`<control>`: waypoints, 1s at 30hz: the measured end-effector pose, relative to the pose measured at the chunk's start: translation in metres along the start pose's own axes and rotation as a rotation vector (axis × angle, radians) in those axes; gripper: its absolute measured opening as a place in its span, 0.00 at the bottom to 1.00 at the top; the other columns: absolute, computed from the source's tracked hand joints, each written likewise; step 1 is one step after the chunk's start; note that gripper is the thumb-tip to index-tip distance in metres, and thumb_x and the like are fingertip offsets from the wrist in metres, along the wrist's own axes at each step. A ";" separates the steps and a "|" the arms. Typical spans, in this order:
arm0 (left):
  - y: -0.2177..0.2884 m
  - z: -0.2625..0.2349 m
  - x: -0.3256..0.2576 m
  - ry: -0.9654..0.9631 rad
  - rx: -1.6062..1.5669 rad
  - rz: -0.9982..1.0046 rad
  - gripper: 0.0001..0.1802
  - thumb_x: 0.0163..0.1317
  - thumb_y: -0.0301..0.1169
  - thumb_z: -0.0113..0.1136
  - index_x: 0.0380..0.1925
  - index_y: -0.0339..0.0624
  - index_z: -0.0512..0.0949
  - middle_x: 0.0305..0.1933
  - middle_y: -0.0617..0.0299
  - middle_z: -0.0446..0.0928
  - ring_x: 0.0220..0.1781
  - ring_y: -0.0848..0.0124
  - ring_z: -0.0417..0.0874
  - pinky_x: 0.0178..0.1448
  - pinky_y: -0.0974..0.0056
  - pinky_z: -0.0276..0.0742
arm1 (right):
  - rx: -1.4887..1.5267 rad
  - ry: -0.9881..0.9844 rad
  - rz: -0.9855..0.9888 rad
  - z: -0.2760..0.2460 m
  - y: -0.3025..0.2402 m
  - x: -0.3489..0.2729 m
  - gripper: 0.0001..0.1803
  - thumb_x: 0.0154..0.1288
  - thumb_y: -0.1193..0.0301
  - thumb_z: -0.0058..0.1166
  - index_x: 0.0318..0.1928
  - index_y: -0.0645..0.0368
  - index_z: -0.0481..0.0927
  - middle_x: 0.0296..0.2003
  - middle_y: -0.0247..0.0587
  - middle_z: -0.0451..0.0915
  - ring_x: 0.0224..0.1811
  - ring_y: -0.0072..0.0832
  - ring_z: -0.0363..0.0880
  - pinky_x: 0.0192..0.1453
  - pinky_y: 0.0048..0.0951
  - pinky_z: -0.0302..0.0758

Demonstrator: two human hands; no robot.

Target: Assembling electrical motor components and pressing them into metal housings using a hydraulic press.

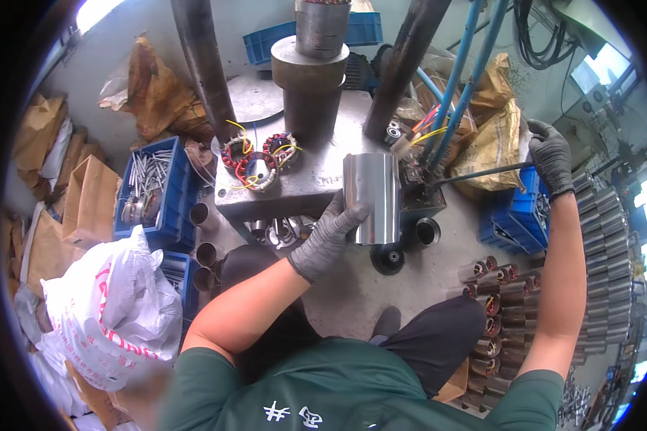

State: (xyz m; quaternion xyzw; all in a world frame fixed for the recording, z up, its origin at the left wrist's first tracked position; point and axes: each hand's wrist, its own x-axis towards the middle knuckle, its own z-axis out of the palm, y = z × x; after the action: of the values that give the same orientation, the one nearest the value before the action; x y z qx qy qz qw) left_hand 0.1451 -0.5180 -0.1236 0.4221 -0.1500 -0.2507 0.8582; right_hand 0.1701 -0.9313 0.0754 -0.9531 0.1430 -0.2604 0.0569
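In a dark grey glove, my left hand (328,235) grips a shiny metal cylinder (372,199) from its left side, in front of the press table's (313,188) front edge. My right hand (551,156), gloved alike, is raised at the far right and closed round the end of a dark metal lever (485,172). That lever runs left to the machine's side, behind the cylinder. Several wound stator coils (257,171) with red and yellow wires lie on the table's left part. Behind them stands a thick steel press ram (310,93) with a wider collar.
Blue crates (158,188) of metal parts stand at the left, by a white plastic sack (115,305). Another blue crate (519,215) is below my right hand. Rows of metal cylinders (589,266) fill the right floor. Steel columns (203,65) flank the ram.
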 end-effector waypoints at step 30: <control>-0.014 -0.029 0.021 -0.268 -0.079 -0.189 0.43 0.65 0.52 0.69 0.70 0.33 0.69 0.65 0.52 0.77 0.65 0.63 0.79 0.72 0.58 0.74 | 1.860 -0.619 0.568 0.134 -0.107 -0.226 0.44 0.67 0.39 0.57 0.68 0.64 0.71 0.63 0.51 0.77 0.66 0.41 0.77 0.72 0.43 0.73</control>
State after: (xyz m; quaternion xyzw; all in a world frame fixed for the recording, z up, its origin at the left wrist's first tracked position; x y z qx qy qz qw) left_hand 0.1715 -0.5182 -0.1513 0.3632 -0.2130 -0.3902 0.8188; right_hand 0.0783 -0.7561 -0.1283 -0.4876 0.0840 0.0127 0.8689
